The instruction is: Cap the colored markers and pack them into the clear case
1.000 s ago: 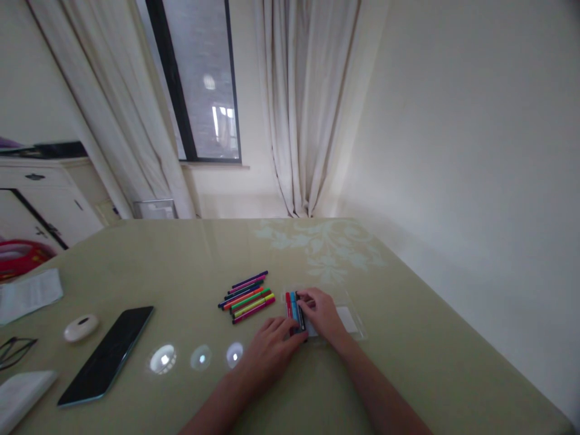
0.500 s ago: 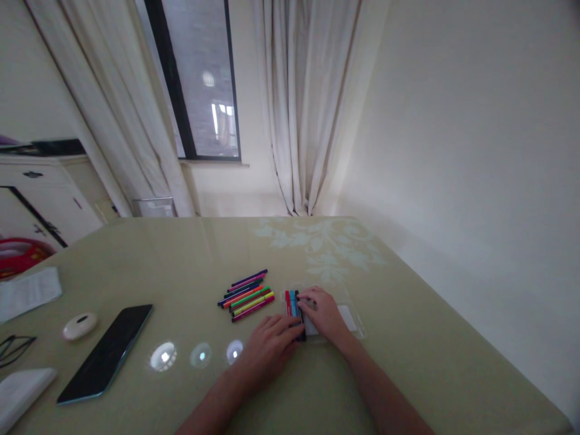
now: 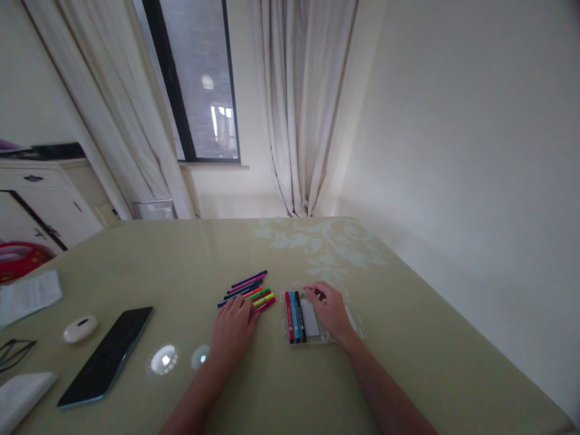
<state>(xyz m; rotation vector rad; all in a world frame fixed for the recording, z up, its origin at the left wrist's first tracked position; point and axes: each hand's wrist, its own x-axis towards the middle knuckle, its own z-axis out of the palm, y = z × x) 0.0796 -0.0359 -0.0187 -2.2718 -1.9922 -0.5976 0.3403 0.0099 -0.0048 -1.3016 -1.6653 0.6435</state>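
My left hand point(image 3: 233, 324) is over the near ends of a bunch of colored markers point(image 3: 256, 290), fingers bent and closed round the nearest ones. A magenta marker point(image 3: 267, 304) and a yellow one stick out to the right of it; their other ends are hidden under the fingers. A clear plastic case point(image 3: 326, 338) lies to the right. In its left part a red marker point(image 3: 289, 317), a light blue marker point(image 3: 295, 317) and a black marker point(image 3: 301, 317) lie side by side. My right hand point(image 3: 330, 309) rests over the case, thumb and index finger slightly apart, with nothing visible between them.
On the left of the table lie a dark phone point(image 3: 106, 356), a white oval object point(image 3: 80, 328), glasses point(image 3: 16, 353), a white box-like item point(image 3: 25, 389) and a white sheet point(image 3: 29, 296). Ceiling lights reflect in the tabletop. A wall point(image 3: 475, 181) runs along the right.
My left hand has left the black marker in the case and moved left onto the loose markers. My right hand has let go of the black marker and shifted slightly right and up.
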